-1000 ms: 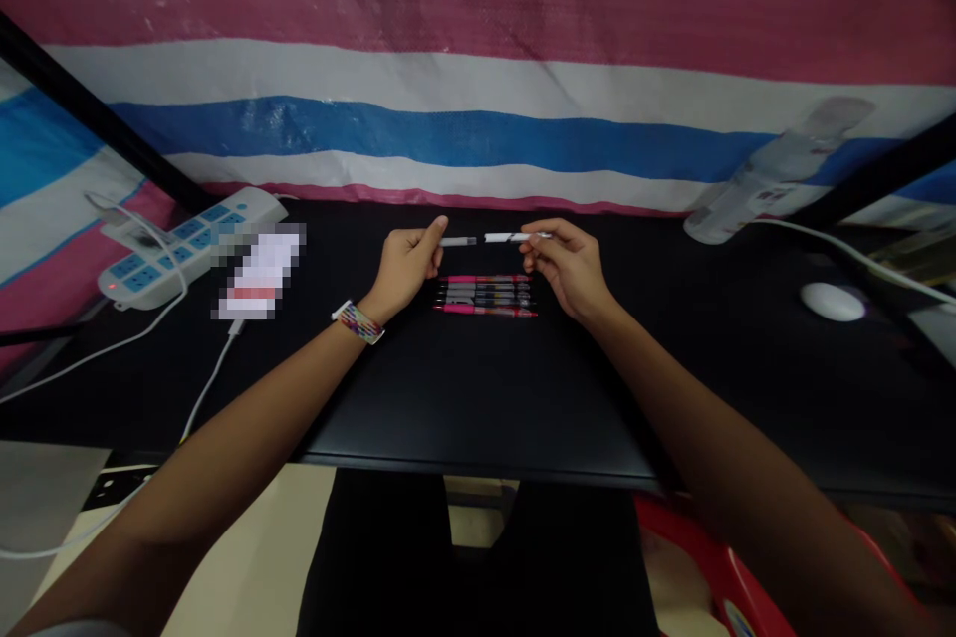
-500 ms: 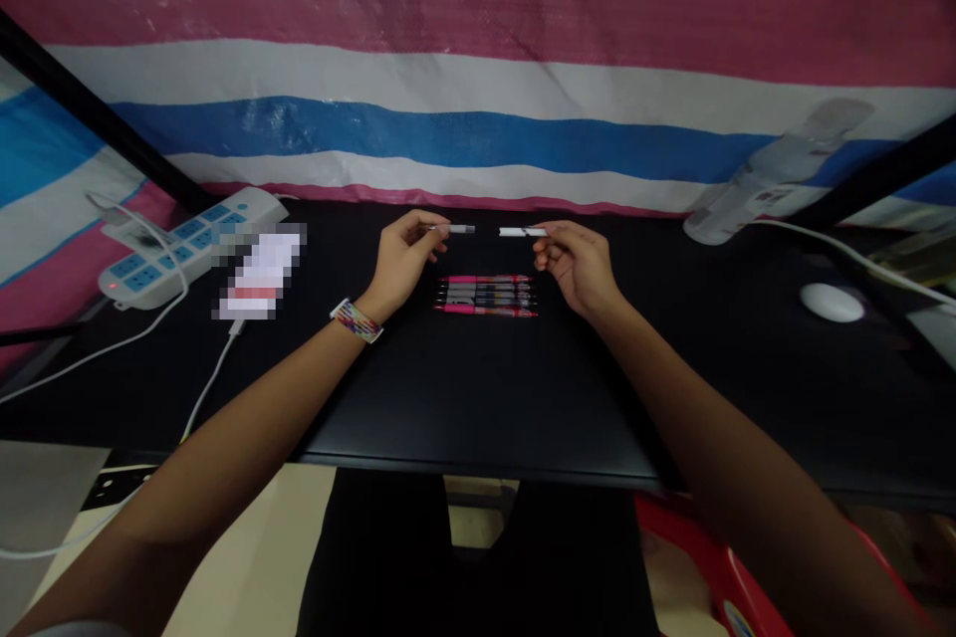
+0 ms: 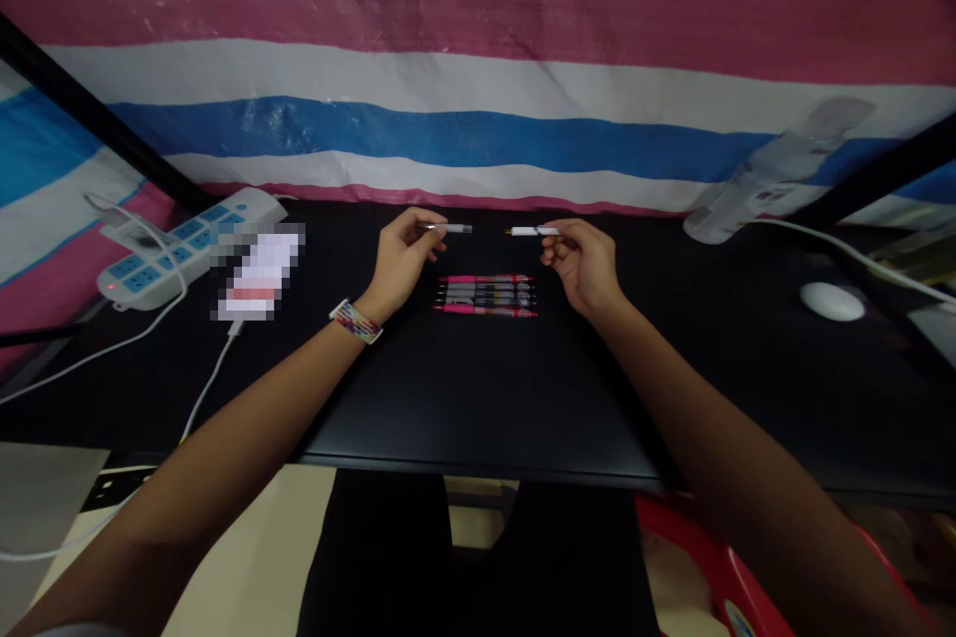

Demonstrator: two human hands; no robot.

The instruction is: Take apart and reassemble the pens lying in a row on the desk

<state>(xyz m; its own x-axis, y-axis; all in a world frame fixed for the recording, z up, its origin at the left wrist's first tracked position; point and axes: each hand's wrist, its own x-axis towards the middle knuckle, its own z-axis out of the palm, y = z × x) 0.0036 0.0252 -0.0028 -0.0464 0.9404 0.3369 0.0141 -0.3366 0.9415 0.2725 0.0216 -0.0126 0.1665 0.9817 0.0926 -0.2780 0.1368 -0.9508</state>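
Black desk (image 3: 478, 408): the row of pens (image 3: 493, 311) lies beyond its bare front area, side by side and roughly parallel to the front edge, pink pens on the near and far sides. Hold the wrists clear of this row; a brush from either palm could probably scatter it.

Pen parts: both are held just beyond the row, level, end facing end, with a gap between. For good control, hold the two on one line and pinch lightly; narrow parts like these would likely roll or tip under uneven pressure. Guard the small gold tip (image 3: 509, 232) from knocks.

Left hand (image 3: 400, 264): thumb and fingertips are brought together on the grey-ended pen part (image 3: 455, 228), its darker end pointing right.

Right hand (image 3: 589, 269): thumb and forefinger pinch the white pen part (image 3: 528, 231), gold tip pointing left; the other fingers are loosely curled beneath. Whether either hand rests on the desk cannot be told.

Striped sheet (image 3: 478, 134): it hangs behind the desk, well apart from both parts.
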